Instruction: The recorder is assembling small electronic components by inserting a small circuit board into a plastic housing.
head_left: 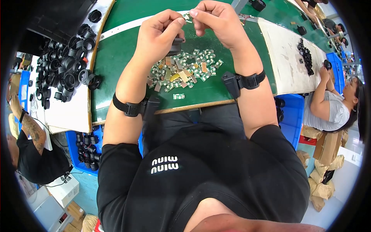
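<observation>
Black ring part [176, 43] — pinched in left hand [158, 33] | right hand [212, 17] pinches small chip [187, 17] (top centre) | chip pile [181, 71], black rings [65, 65] upper left — plenty left.

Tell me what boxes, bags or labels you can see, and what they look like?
Cardboard boxes: brown, lower right, beside a seated person.
Brown paper bags: crumpled, on the floor at right.
White box: rectangular, lower left floor.
White print: two rows on the black shirt.
</observation>
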{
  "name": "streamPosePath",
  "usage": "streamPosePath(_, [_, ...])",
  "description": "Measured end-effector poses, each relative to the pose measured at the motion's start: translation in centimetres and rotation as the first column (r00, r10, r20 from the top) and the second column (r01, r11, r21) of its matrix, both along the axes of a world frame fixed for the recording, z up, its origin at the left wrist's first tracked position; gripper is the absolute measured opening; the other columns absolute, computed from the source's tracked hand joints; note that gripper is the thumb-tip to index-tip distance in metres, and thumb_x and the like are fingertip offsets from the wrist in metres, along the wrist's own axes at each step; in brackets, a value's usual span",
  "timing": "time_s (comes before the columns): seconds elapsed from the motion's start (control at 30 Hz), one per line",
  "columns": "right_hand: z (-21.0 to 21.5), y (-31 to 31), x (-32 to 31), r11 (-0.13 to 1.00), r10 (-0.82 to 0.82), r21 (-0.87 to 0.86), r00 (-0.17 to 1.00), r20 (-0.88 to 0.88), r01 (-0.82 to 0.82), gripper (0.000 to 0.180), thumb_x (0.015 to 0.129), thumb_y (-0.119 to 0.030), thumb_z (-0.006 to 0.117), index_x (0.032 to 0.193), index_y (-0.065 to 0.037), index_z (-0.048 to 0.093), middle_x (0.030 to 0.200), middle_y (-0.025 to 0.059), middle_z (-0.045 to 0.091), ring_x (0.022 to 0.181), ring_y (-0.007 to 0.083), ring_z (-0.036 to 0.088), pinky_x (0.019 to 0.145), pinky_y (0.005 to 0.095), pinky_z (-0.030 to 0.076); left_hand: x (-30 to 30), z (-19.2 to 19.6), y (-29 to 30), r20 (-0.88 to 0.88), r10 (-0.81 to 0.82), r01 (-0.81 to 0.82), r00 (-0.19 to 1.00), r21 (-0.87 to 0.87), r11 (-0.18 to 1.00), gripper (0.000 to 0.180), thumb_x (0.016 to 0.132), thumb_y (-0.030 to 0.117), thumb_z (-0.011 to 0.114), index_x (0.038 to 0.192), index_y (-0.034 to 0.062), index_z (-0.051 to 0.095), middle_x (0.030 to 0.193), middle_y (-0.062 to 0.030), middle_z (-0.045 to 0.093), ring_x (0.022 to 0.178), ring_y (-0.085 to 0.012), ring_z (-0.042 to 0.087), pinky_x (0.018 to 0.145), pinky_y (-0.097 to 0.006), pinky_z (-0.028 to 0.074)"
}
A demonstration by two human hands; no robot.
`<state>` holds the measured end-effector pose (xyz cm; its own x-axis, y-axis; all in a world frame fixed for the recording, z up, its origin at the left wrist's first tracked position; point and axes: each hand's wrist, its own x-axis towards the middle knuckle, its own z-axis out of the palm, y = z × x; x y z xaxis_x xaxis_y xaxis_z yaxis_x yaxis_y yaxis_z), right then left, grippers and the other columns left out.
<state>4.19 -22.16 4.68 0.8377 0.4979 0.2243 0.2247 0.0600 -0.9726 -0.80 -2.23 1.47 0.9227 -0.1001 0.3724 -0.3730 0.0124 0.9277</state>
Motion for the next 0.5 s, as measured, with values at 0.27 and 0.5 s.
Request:
streamPosePath(0.27, [-0.1, -0.1, 0.3, 0.992, 0.1, 0.077, 0.995, -0.027, -0.097, 0.021, 0.096, -0.02, 0.075, 0.09, -0.001, 0.071, 0.071, 0.002, 0.068, 0.061, 0.0094, 0.063, 0.057, 0.0241, 0.05, 0.0, -0.2, 0.0, 0.014, -0.016, 0.017, 1.0, -0.073, 0.997, 0.013, 0.103, 0.008, 0.063, 0.1, -0.0033, 0.067, 0.08, -0.0045, 0.069, 0.072, -0.0118, 0.068, 0.065, -0.024, 0.051])
streamPosePath(0.5, [0.2, 0.6, -1.1, 0.994, 0.041, 0.095, 0.998, 0.04, -0.045, 0.017, 0.095, -0.016, 0.077, 0.091, 0.001, 0.072, 0.073, 0.0023, 0.069, 0.064, 0.0079, 0.063, 0.057, 0.0231, 0.05, -0.2, -0.6, -0.7, 0.178, 0.233, -0.224, 0.956, -0.073, 0.972, 0.01, 0.099, 0.008, 0.067, 0.095, -0.0001, 0.07, 0.073, -0.0014, 0.071, 0.066, -0.0039, 0.064, 0.059, -0.02, 0.048])
